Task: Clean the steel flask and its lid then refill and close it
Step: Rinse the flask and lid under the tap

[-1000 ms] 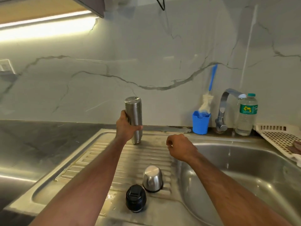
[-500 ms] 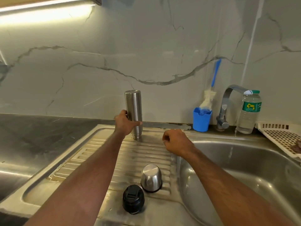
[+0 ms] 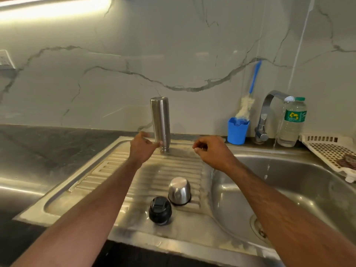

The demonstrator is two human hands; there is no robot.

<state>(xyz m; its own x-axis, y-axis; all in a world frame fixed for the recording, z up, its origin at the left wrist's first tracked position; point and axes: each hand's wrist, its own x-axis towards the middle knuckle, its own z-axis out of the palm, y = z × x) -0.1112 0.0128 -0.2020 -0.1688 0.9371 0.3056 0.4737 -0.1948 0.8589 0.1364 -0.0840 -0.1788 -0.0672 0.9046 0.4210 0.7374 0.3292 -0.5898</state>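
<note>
1. You are looking at one black inner lid (image 3: 160, 210) sitting nearest you on the flat front of the steel drainboard (image 3: 100, 170), and one steel cup lid (image 3: 179, 190) standing mouth down just behind it, almost touching.
2. Your two forearms are reaching over the drainboard, one either side of those two lids and hiding part of its ribs.
3. Your left hand (image 3: 142, 146) is hovering with its fingers loosely spread and holding nothing; its fingertips are lying right at the lower part of the steel flask (image 3: 160, 123), and whether they are touching is hard to tell.
4. Your right hand (image 3: 211, 151) is hanging above the drainboard's far right corner, fingers curled inward around nothing, well clear of the flask.
5. The one steel flask is standing upside down at the back of the drainboard, narrow neck down.
6. To the right, the sink basin (image 3: 300, 191) is being cut off by the frame edge, and a thin stream of water is falling into it from the tap (image 3: 266, 112).
7. At the back, one blue cup (image 3: 237, 130) is holding one bottle brush (image 3: 250, 93), one plastic water bottle (image 3: 292, 122) is standing behind the tap spout, and one white perforated tray (image 3: 331, 151) is partly out of frame.
8. The dark bench (image 3: 48, 147) is stretching away to the left.
</note>
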